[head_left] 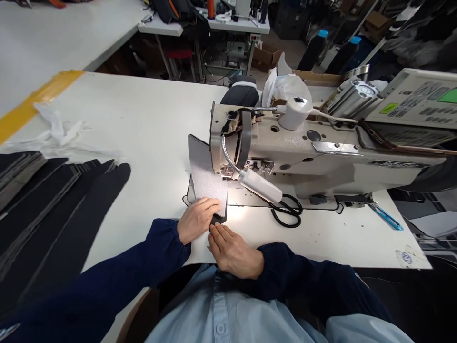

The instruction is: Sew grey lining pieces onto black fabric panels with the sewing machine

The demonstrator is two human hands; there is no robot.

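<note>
A light grey fabric panel (pixel 205 166) with dark material under its near edge lies on the sewing machine bed, its right side next to the needle area. My left hand (pixel 200 219) is closed on the near end of this panel, fingers bent over the top. Just to the right, my right hand (pixel 232 250) has its fingers pressed together at the dark strip (pixel 218 219) along the near end; the fingertips partly cover it. The sewing machine (pixel 314 162) stands beyond my hands, with a white lamp (pixel 262 185) hanging at its head.
Black-handled scissors (pixel 287 210) lie by the machine bed. A blue cutter (pixel 387 216) rests farther right. Stacks of dark cut panels (pixel 89 200) cover the left side. White scraps (pixel 59 126) lie behind them. A control box (pixel 414 100) stands at the right.
</note>
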